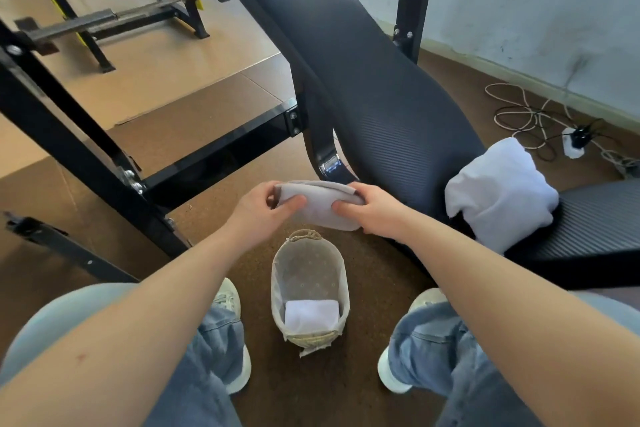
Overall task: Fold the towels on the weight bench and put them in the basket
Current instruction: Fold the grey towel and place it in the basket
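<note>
A folded grey towel [320, 205] hangs in the air above the floor, held at both ends. My left hand [266, 210] pinches its left end and my right hand [369, 210] grips its right end. Below them, on the brown floor between my feet, stands an oval woven basket [277, 282] with a cloth lining; a folded white towel [311, 316] lies in its near end. A crumpled white towel [500, 194] rests on the black weight bench [374, 80] to the right.
The bench's black steel frame [214, 156] runs across the left and centre. Cables and a power strip [573, 142] lie on the floor by the wall at right. Weight racks [104, 17] stand at the back left.
</note>
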### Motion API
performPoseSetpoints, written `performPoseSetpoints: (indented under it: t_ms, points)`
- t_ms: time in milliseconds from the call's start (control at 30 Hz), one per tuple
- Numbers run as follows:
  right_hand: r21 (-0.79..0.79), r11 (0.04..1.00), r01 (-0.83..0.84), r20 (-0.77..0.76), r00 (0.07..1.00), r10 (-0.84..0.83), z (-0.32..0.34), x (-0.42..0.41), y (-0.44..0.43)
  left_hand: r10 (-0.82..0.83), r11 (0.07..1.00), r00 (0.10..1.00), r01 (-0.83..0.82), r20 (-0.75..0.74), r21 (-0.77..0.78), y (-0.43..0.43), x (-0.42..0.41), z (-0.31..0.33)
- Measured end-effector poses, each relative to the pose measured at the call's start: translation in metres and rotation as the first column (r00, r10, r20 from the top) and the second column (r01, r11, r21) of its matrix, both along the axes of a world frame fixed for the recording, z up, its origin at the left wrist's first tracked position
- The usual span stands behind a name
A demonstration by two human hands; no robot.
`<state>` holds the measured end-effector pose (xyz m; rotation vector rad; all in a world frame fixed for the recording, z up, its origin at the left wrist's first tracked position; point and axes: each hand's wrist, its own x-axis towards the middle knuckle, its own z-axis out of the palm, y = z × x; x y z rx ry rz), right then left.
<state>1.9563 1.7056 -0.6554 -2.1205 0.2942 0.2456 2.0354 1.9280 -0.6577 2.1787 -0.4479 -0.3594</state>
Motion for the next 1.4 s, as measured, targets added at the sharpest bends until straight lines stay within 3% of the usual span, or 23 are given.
performPoseSetpoints:
  t_ms: [133, 300, 400, 533, 700, 867, 1167, 1300, 1400]
  points:
    - [0.034, 0.995, 0.095, 0.002, 0.995, -0.095, -0.038, -0.005, 0.009, 0.047, 0.999, 0.993, -0.044, -0.109, 0.03, 0.005, -0.005, -0.038]
    - [0.098, 0.995, 0.024, -0.041, 0.999, -0.02, -0.075, -0.008, 0.013, 0.086, 0.995, 0.979, -0.094, -0.183, -0.031, 0.01, -0.006, -0.083]
    - [0.033, 0.999, -0.038, -0.033, 0.999, 0.039, -0.099, -0.003, 0.017, 0.094, 0.995, 0.971, -0.1, -0.22, -0.016, 0.01, -0.007, -0.109]
    - [-0.032, 0.998, -0.06, -0.064, 0.996, 0.057, -0.136, 0.005, 0.021, 0.023, 0.998, 0.992, -0.015, -0.126, 0.067, 0.01, 0.003, -0.145]
    - [-0.031, 0.997, -0.076, -0.229, 0.971, 0.067, -0.185, 0.012, 0.019, -0.091, 0.97, 0.973, 0.135, -0.212, 0.203, 0.007, 0.007, -0.191]
    - [-0.041, 0.985, -0.169, -0.378, 0.915, 0.142, -0.228, 0.02, 0.025, -0.027, 0.922, 0.949, 0.145, -0.315, 0.358, -0.005, 0.01, -0.233]
    - [-0.114, 0.938, -0.329, -0.52, 0.824, 0.226, -0.293, 0.051, 0.041, 0.007, 0.874, 0.916, 0.189, -0.402, 0.447, -0.009, 0.026, -0.298]
    - [-0.17, 0.926, -0.338, -0.574, 0.797, 0.186, -0.304, 0.066, 0.054, 0.029, 0.83, 0.908, 0.211, -0.418, 0.517, -0.014, 0.029, -0.314]
    - [-0.18, 0.919, -0.35, -0.606, 0.776, 0.177, -0.311, 0.069, 0.059, -0.034, 0.722, 0.916, 0.299, -0.399, 0.624, -0.019, 0.027, -0.317]
